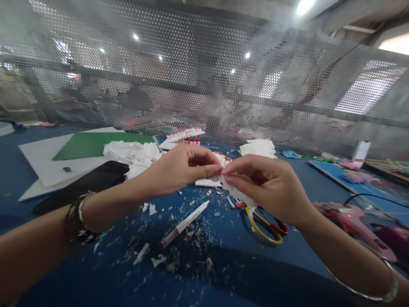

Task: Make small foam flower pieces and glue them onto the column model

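My left hand (pixel 183 168) and my right hand (pixel 266 183) meet fingertip to fingertip above the middle of the table. Both are pinched closed on a thin, crumpled piece of white paper (pixel 238 194), which hangs below the right fingers. Just behind the fingertips shows a white thing with dark red marks (pixel 223 157), partly hidden. Below the hands lies a white pen (pixel 185 224) with a red end. Yellow-and-red-handled scissors (pixel 263 226) rest under my right hand, their blades largely covered.
Paper scraps (pixel 158 260) litter the blue table. To the left are crumpled white paper (pixel 134 153), a green sheet (pixel 92 144) and a black flat object (pixel 83 185). A pink glue gun (pixel 361 226) lies by my right forearm. Behind stands a perforated metal screen (pixel 179 76).
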A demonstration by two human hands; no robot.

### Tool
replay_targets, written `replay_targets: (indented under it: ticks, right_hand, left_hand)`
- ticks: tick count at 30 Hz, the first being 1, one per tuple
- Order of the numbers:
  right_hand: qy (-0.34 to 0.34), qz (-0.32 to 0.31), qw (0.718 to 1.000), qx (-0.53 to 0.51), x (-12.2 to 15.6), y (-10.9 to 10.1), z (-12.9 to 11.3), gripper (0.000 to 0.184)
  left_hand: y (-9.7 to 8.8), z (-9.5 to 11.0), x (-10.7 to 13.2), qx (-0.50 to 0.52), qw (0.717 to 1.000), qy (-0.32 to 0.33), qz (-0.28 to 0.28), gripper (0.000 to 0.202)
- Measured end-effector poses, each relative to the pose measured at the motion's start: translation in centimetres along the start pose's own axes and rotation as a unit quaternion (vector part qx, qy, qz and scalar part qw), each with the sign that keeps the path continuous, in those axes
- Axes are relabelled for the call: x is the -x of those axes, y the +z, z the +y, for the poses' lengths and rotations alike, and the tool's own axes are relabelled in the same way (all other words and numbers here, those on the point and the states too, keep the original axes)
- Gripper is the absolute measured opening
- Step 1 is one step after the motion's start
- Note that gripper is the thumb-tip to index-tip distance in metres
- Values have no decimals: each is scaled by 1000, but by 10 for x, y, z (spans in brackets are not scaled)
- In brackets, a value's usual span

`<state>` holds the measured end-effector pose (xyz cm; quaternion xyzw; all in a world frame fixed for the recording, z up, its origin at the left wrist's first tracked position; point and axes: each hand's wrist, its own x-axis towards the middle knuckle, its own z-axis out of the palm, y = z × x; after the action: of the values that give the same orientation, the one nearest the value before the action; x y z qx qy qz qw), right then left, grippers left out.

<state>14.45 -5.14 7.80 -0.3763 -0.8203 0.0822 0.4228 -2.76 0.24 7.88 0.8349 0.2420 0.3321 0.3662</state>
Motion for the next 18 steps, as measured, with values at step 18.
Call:
replay_targets:
  ticks: [18]
  right_hand:
    - [-54,19,986,158,-1,-2,-9,4]
  left_hand:
    - [2,2,1,26,1000,13,-6,11]
